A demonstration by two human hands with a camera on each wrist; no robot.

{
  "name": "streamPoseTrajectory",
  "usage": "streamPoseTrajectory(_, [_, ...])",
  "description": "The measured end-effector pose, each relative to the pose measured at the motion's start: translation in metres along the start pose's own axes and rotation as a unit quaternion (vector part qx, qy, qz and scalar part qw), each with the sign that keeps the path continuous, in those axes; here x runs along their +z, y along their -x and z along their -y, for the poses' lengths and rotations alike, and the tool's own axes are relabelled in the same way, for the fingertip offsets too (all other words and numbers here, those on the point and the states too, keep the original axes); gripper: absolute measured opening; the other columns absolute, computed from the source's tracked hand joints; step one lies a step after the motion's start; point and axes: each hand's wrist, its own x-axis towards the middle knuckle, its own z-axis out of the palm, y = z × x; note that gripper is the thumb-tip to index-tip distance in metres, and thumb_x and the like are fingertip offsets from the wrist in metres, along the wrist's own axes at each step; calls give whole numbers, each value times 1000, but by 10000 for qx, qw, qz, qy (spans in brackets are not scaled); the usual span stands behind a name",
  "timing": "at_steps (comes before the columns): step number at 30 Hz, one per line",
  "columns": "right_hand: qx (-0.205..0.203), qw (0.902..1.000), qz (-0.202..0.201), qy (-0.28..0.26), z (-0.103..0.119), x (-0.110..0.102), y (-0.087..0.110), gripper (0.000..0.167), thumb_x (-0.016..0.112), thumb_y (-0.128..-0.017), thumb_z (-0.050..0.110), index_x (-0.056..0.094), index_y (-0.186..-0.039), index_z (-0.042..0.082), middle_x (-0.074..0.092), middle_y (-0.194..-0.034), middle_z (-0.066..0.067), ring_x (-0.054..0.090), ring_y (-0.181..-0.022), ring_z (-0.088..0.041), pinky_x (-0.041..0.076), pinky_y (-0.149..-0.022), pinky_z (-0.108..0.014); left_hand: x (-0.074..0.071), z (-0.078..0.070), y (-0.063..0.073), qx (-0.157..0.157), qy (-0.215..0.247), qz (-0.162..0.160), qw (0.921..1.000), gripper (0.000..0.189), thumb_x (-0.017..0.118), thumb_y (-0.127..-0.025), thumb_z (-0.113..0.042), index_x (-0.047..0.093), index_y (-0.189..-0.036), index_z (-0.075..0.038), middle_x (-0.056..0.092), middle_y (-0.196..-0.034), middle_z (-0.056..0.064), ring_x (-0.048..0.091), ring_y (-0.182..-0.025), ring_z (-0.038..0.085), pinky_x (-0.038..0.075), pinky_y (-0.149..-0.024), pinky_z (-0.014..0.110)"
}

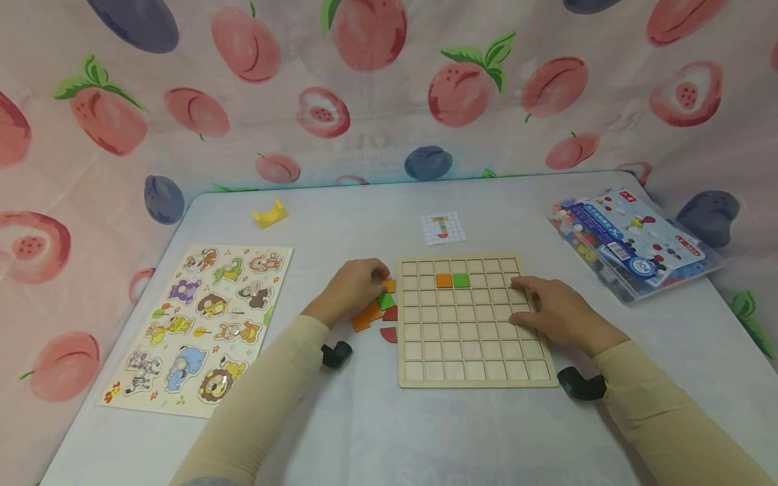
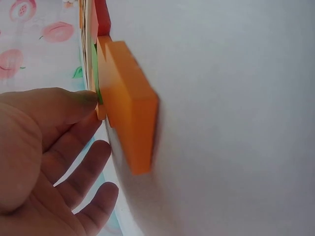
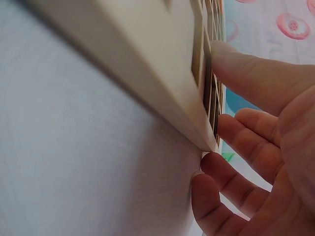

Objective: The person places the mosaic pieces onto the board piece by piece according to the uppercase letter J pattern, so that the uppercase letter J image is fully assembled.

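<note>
A wooden grid board [image 1: 468,334] lies on the table with an orange square tile [image 1: 444,280] and a green square tile [image 1: 461,280] side by side in an upper row. At the left of the board, my left hand [image 1: 349,290] has its thumb and index finger pinched at an orange tile [image 2: 102,112], its other fingers loosely bent. Loose orange tiles [image 1: 367,316], a green tile [image 1: 385,301] and red curved pieces [image 1: 389,334] lie beneath and beside that hand. My right hand [image 1: 562,310] rests at the board's right edge, thumb and fingers spread.
Behind the board lies a small pattern card [image 1: 443,228]. An animal puzzle board [image 1: 200,324] is at the left, with a yellow curved piece [image 1: 270,214] beyond it. A clear plastic case [image 1: 635,243] of colourful parts stands at the back right.
</note>
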Motion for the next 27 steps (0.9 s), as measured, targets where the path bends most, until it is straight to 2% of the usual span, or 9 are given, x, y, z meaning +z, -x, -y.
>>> streamPoseTrajectory(6, [-11,10000,-17,-46,0,0,0,69,75,-89,32,49,-142,-4,54,-135,-30,47,-123,-49,36,-102,-63,0,1,1,12,-18,6,10000,27,64,-93,-9,69,-120,-9,67,-114,3,56,-98,21,51,-84,30])
streamPoseTrajectory(10, [-10,10000,-15,-47,0,0,0,70,76,-89,33,49,-142,-4,53,-136,-31,47,-124,-50,35,-102,-63,0,2,1,9,-39,22,10000,28,63,-93,-9,68,-121,-10,67,-116,3,56,-99,21,51,-82,29])
streamPoseTrajectory(15, [-32,10000,-7,-32,-2,-1,-1,71,76,-88,34,49,-142,-5,52,-137,-32,46,-125,-51,35,-101,-64,0,3,1,-21,-38,72,10000,29,63,-93,-8,68,-122,-10,66,-117,3,56,-99,21,52,-73,26])
streamPoseTrajectory(27, [4,10000,35,-44,0,-1,-1,71,76,-89,34,49,-142,-4,51,-138,-30,45,-126,-51,34,-102,-64,-2,3,3,-148,30,45,9999,27,67,-93,-12,68,-121,-11,65,-114,3,55,-99,22,53,-74,26])
